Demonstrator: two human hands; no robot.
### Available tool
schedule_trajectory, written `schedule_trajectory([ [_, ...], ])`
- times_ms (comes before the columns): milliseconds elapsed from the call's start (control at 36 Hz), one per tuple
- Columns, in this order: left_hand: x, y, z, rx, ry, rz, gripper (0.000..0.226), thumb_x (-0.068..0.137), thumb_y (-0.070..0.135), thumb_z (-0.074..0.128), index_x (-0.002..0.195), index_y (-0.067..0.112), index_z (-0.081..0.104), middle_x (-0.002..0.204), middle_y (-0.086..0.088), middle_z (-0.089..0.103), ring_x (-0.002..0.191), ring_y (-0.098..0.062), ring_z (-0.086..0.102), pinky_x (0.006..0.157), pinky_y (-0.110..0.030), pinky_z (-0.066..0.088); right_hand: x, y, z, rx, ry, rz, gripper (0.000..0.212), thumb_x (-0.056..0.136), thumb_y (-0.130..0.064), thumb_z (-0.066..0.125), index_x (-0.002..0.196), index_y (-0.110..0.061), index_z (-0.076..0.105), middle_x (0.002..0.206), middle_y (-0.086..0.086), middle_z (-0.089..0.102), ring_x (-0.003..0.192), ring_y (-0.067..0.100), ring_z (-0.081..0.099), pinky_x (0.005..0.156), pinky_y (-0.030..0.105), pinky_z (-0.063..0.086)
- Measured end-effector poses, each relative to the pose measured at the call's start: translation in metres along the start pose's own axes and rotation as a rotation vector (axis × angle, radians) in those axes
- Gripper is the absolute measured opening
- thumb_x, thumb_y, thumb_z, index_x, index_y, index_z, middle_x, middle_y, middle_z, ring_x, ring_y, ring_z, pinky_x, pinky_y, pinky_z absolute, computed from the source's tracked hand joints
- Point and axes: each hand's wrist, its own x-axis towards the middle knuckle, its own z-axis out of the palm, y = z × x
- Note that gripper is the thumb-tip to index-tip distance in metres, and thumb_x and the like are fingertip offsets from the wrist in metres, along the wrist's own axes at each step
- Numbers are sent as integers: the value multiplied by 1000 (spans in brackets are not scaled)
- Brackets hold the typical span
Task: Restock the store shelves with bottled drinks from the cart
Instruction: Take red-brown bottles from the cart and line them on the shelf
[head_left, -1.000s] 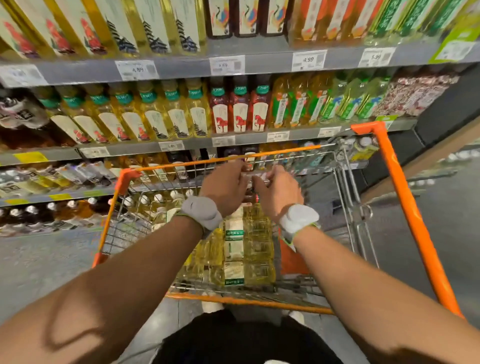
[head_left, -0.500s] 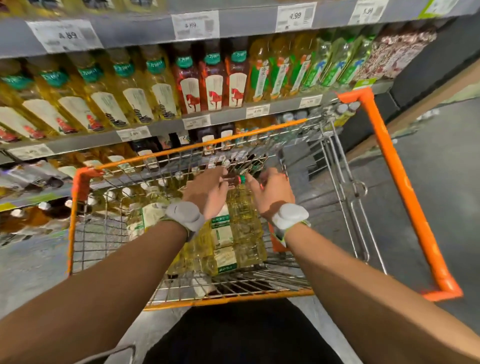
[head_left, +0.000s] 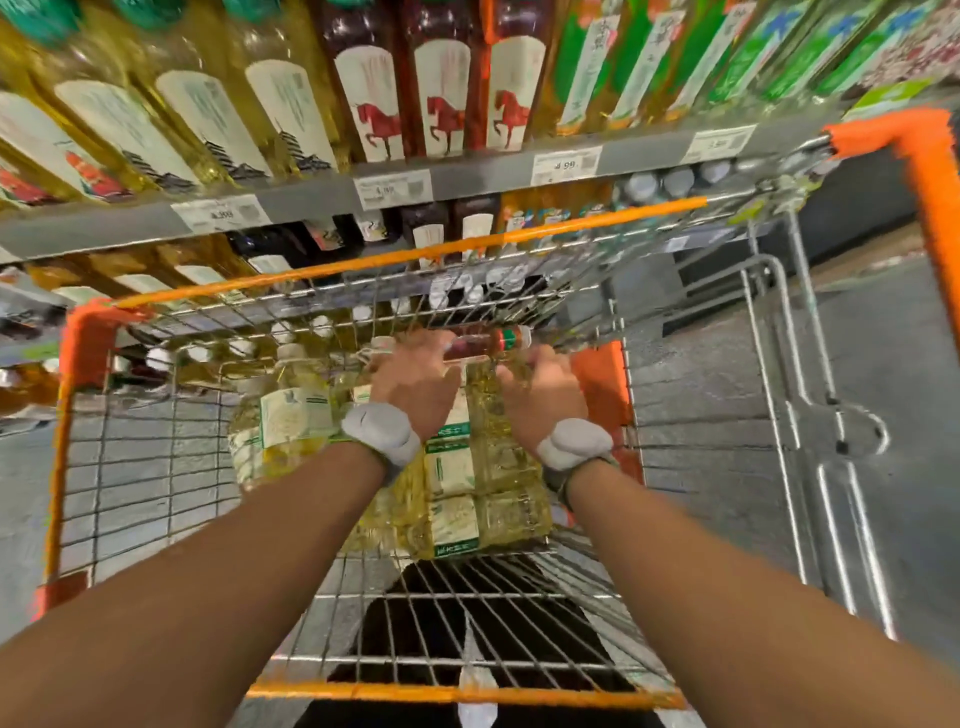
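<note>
While both arms reached down into the cart (head_left: 85, 338), a dark red bottle (head_left: 480, 344) lay on its side between the two hands, near the far wall of the wire basket and just above the other drinks. The left hand (head_left: 415, 384) gripped the body of that bottle, its fingers curled over it. The right hand (head_left: 540, 389) sat at the capped end with its fingers bent; blur hid whether it held the bottle's neck or only touched it, so I cannot tell. Each wrist wore a grey band (head_left: 382, 434).

Under the hands, a wrapped pack of yellow bottles (head_left: 488, 467) with white-and-green labels lay on the basket floor, and one loose yellow bottle (head_left: 283, 415) rested just to its left.

Beyond the cart stood the grey shelf (head_left: 467, 179) with white price tags (head_left: 393, 188) along its edge. Red bottles with horse labels (head_left: 441, 93) stood on it, between yellow bottles on the left and green ones on the right.
</note>
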Motion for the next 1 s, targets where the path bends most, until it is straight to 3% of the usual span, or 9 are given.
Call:
schedule_trajectory([
  [111, 30, -11, 29, 38, 8, -47, 41, 100, 31, 57, 140, 21, 54, 142, -7, 53, 121, -32, 57, 93, -45, 52, 33, 20, 28, -3, -19, 19, 55, 100, -44, 53, 144, -12, 44, 133, 11, 52, 120, 31, 52, 94, 39, 45],
  [194, 48, -20, 50, 68, 47, -85, 45, 96, 29, 64, 139, 20, 55, 143, -7, 53, 123, -34, 57, 90, -40, 50, 55, 35, 51, -41, 0, 2, 49, 99, -41, 54, 138, -12, 48, 137, 9, 50, 123, 30, 51, 93, 38, 42],
  [389, 99, -47, 100, 168, 24, -19, 60, 95, 34, 65, 148, 18, 43, 149, -6, 48, 136, -31, 44, 110, -41, 36, 119, 58, 89, -160, -48, -82, 58, 97, -30, 55, 150, -17, 35, 160, 7, 27, 143, 31, 32, 112, 38, 30],
  [500, 115, -51, 115, 246, 104, 15, 60, 91, 39, 67, 145, 21, 46, 144, -6, 44, 126, -34, 48, 103, -44, 35, 135, 60, 103, -251, -23, -109, 55, 93, -23, 52, 147, -26, 39, 158, 2, 29, 140, 34, 28, 109, 44, 34],
  [639, 121, -61, 131, 344, 182, 73, 62, 85, 34, 73, 141, 22, 49, 137, -7, 43, 119, -34, 46, 101, -49, 37, 153, 65, 121, -423, -32, -122, 76, 80, -16, 58, 150, -29, 33, 160, 3, 24, 146, 38, 18, 116, 49, 20],
  [750, 124, -69, 138, 406, 132, 87, 59, 81, 35, 72, 136, 27, 51, 132, -5, 51, 119, -32, 45, 99, -46, 34, 161, 69, 124, -512, -127, -81, 74, 70, -18, 68, 137, -25, 40, 141, 11, 35, 135, 43, 29, 113, 54, 24],
  [833, 126, -67, 135, 405, 25, 101, 65, 79, 43, 76, 136, 29, 48, 128, 0, 58, 121, -30, 47, 99, -45, 32, 154, 75, 114, -528, -211, -60, 74, 78, -17, 66, 144, -25, 35, 138, 12, 37, 132, 43, 34, 114, 54, 24],
  [1000, 106, -53, 117, 205, -135, 25, 62, 76, 49, 79, 128, 35, 49, 120, 1, 63, 112, -33, 58, 101, -49, 37, 115, 62, 80, -496, 20, -116, 47, 91, -18, 58, 137, -25, 47, 132, 10, 40, 120, 35, 41, 89, 42, 44],
])
